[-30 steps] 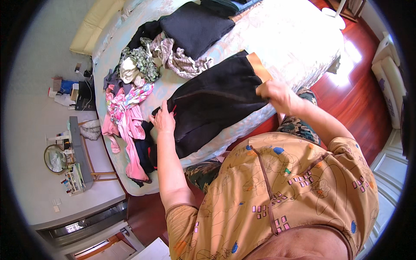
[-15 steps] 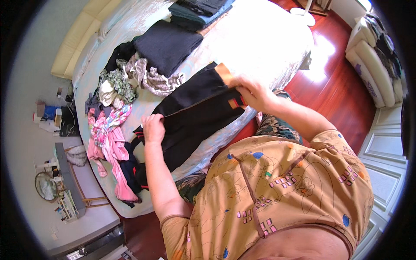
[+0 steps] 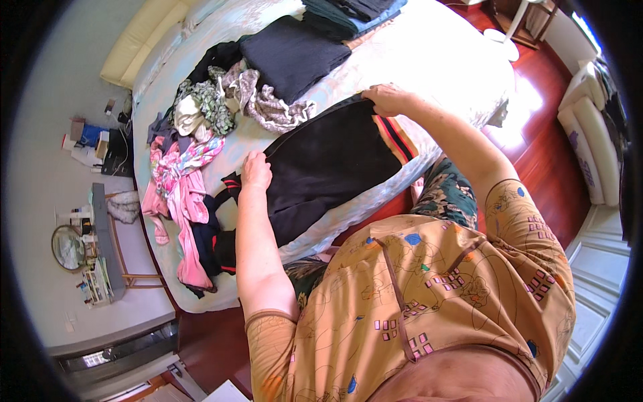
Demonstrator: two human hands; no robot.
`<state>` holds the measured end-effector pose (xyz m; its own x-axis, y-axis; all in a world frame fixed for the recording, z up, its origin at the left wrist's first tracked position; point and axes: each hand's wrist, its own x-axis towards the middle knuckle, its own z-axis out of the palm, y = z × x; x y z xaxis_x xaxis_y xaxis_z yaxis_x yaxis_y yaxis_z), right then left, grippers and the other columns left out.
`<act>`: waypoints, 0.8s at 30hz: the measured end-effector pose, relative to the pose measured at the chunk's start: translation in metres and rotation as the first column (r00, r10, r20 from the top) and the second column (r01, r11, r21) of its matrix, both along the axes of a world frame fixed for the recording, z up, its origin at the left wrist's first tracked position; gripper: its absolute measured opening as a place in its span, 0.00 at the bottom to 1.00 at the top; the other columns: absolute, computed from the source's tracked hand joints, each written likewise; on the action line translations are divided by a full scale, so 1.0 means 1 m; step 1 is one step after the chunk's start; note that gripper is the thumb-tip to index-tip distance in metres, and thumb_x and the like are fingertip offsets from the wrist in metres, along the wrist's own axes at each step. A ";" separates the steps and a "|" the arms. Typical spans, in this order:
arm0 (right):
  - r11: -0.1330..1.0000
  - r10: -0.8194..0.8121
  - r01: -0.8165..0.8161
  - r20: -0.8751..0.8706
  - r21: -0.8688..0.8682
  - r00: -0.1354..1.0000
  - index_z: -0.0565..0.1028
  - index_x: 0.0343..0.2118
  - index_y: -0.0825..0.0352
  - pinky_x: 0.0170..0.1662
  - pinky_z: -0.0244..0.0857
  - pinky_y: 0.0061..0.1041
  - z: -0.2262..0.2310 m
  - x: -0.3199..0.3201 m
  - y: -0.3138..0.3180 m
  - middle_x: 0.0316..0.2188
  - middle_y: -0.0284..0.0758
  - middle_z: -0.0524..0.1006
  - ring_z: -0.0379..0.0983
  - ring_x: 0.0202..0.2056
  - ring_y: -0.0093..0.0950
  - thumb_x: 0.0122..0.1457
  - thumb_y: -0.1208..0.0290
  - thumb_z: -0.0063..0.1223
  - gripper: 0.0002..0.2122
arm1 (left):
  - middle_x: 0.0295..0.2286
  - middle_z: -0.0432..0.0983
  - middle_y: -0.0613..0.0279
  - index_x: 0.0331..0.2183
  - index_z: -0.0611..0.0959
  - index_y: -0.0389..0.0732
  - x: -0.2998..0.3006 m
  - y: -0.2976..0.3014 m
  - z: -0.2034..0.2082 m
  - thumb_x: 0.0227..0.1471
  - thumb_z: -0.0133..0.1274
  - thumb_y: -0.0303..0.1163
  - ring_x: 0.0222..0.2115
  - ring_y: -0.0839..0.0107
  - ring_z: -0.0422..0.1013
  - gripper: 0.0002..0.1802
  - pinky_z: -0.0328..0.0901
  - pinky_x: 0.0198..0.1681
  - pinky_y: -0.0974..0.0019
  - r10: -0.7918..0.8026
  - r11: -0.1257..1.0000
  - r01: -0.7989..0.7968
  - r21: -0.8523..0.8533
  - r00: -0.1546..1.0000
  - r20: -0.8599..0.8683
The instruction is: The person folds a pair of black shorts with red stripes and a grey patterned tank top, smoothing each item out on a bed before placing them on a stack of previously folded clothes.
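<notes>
A black jacket [image 3: 328, 161] with ribbed bands striped in red and pale orange lies spread across the near edge of the bed. My left hand [image 3: 256, 173] pinches its edge at the left end. Farther off to the right, my right hand [image 3: 387, 100] is closed on the far corner, above the striped hem [image 3: 395, 139]. Between the two hands the far edge is drawn fairly straight. A sleeve with a red-striped cuff [image 3: 226, 251] sticks out beside my left forearm, which hides part of the jacket.
Pink clothing [image 3: 191, 194] lies crumpled on the left, below a patterned grey scarf-like cloth [image 3: 268, 100]. Folded dark clothes [image 3: 295, 57] and a stack of folded trousers [image 3: 351, 20] rest farther back on the bed [image 3: 442, 60]. A cream armchair [image 3: 589, 141] stands at right.
My right hand has moved away from me with the jacket's edge, spreading the black cloth wider and baring the striped hem. My left hand keeps its hold. The whole view has shifted slightly.
</notes>
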<state>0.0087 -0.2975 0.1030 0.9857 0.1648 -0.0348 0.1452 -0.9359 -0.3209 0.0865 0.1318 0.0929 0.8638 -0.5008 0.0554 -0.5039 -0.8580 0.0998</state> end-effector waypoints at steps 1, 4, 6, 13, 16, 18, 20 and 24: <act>0.999 -0.013 0.010 -0.059 -0.042 0.998 0.73 0.43 0.68 0.46 0.67 0.43 0.003 0.000 0.000 0.38 0.47 0.76 0.75 0.42 0.47 0.48 0.79 0.49 0.17 | 0.42 0.73 0.50 0.37 0.81 0.37 0.000 -0.004 0.000 0.45 0.59 0.27 0.46 0.50 0.68 0.13 0.65 0.50 0.55 0.009 1.000 -0.009 0.019 1.000 -0.007; 0.995 0.098 -0.097 0.044 -0.038 0.994 0.74 0.39 0.68 0.45 0.67 0.44 0.013 -0.013 0.000 0.38 0.46 0.75 0.74 0.41 0.47 0.50 0.76 0.53 0.11 | 0.42 0.72 0.51 0.40 0.80 0.38 -0.004 -0.017 0.007 0.45 0.59 0.25 0.47 0.51 0.67 0.16 0.63 0.52 0.56 0.015 0.997 -0.015 0.072 1.000 0.002; 0.980 0.188 -0.195 0.149 0.034 0.971 0.73 0.37 0.68 0.45 0.67 0.43 0.029 -0.028 0.005 0.37 0.45 0.74 0.73 0.41 0.46 0.50 0.75 0.55 0.10 | 0.42 0.72 0.51 0.42 0.78 0.40 -0.012 -0.019 0.015 0.45 0.57 0.23 0.47 0.51 0.67 0.19 0.62 0.53 0.54 -0.020 0.999 0.019 0.032 0.998 0.053; 0.851 0.490 -0.491 0.055 0.186 0.870 0.71 0.37 0.67 0.41 0.69 0.37 0.121 -0.125 0.059 0.37 0.42 0.75 0.74 0.39 0.42 0.54 0.72 0.56 0.09 | 0.37 0.73 0.56 0.41 0.78 0.45 -0.028 -0.018 0.024 0.40 0.52 0.18 0.46 0.53 0.67 0.22 0.58 0.55 0.51 -0.298 0.947 0.318 -0.049 0.925 0.237; 0.840 0.495 -0.483 0.016 0.248 0.869 0.70 0.36 0.67 0.41 0.69 0.37 0.138 -0.120 0.059 0.34 0.43 0.75 0.75 0.39 0.41 0.56 0.71 0.55 0.09 | 0.32 0.74 0.54 0.34 0.82 0.42 -0.024 -0.008 0.022 0.39 0.53 0.20 0.43 0.51 0.70 0.14 0.59 0.55 0.50 -0.261 0.958 0.267 -0.106 0.963 0.065; 0.807 0.473 -0.473 0.092 0.355 0.876 0.72 0.38 0.68 0.41 0.68 0.35 0.120 -0.086 0.036 0.32 0.43 0.76 0.75 0.36 0.41 0.57 0.70 0.55 0.09 | 0.33 0.75 0.53 0.35 0.82 0.42 -0.014 0.003 0.018 0.41 0.55 0.23 0.42 0.51 0.70 0.14 0.58 0.56 0.49 -0.163 0.985 0.157 -0.074 0.983 -0.084; 0.862 0.341 -0.307 -0.014 0.404 0.940 0.74 0.39 0.69 0.43 0.68 0.35 0.109 -0.047 0.020 0.34 0.44 0.76 0.74 0.37 0.41 0.58 0.69 0.55 0.10 | 0.35 0.77 0.51 0.38 0.82 0.41 -0.017 0.015 0.022 0.45 0.59 0.31 0.43 0.50 0.71 0.14 0.59 0.55 0.52 -0.063 0.997 0.055 -0.059 0.989 -0.137; 0.944 0.273 -0.281 0.071 0.170 0.959 0.76 0.39 0.68 0.50 0.65 0.37 0.026 0.020 -0.015 0.42 0.45 0.75 0.71 0.46 0.43 0.55 0.66 0.55 0.12 | 0.38 0.79 0.46 0.40 0.82 0.40 -0.025 0.007 0.063 0.49 0.60 0.44 0.44 0.50 0.73 0.20 0.66 0.51 0.55 0.030 0.967 0.036 0.253 0.967 -0.253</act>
<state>0.0292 -0.3124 0.1287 0.9001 0.4309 0.0640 0.4091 -0.7855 -0.4643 0.0617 0.1386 0.1562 0.8313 -0.4722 -0.2932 -0.4928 -0.8701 0.0039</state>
